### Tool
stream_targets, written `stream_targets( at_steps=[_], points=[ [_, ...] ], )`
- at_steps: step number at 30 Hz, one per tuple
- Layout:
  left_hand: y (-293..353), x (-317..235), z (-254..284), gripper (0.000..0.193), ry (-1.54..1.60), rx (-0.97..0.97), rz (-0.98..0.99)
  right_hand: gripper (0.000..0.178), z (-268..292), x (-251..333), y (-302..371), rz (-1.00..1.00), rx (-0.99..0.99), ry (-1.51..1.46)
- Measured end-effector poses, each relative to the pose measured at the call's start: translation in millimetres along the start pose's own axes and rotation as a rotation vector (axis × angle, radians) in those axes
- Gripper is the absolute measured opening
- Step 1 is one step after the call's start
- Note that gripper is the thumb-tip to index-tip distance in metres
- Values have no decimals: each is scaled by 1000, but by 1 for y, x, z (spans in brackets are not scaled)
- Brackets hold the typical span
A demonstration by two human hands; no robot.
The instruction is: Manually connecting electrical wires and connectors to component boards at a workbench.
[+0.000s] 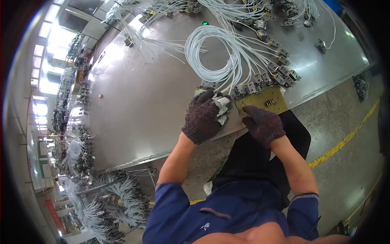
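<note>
My left hand [202, 117], in a dark knitted glove with white wrapping on some fingers, bends over the near edge of the metal table. Its fingers are curled, and what they hold, if anything, is hidden. My right hand [264, 125], also gloved, rests at the near edge of a yellowish board [280, 101], its thumb and forefinger slightly apart. Several small metal slots or pins show in the board. Just beyond it sits a row of small metal lock-like mechanisms [266, 78]. White cables run from them into a large round coil [194, 51].
More white cables with metal mechanisms [260, 16] lie along the table's far side. A single mechanism [322, 45] lies at the right. A small green light [205, 23] shows beyond the coil. Hanging cable bundles [107, 203] fill racks at the left. A yellow line [333, 150] crosses the floor.
</note>
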State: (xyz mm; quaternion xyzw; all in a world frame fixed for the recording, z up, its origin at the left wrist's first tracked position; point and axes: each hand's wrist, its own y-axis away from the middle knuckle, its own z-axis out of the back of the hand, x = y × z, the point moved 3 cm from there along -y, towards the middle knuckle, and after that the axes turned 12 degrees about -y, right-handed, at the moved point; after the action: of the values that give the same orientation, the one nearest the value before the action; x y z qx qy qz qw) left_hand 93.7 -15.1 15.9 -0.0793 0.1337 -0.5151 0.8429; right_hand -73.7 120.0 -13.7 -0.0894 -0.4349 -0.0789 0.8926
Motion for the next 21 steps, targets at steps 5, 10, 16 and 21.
stream_targets(
  at_steps=[5, 10, 16, 21],
  points=[
    [2, 1, 3, 42, -18, -52, -34, 35, -12, 13, -29, -91, 208, 147],
    [7, 0, 4, 42, 4, -113, -26, 34, -27, 6, -52, -172, 403, 295],
    [11, 10, 2, 42, -24, -59, -12, 35, 17, -30, -48, -232, -34, 174],
    [10, 6, 6, 36, -90, 4, -43, 32, 48, -55, -27, -293, -128, 85]
  ],
)
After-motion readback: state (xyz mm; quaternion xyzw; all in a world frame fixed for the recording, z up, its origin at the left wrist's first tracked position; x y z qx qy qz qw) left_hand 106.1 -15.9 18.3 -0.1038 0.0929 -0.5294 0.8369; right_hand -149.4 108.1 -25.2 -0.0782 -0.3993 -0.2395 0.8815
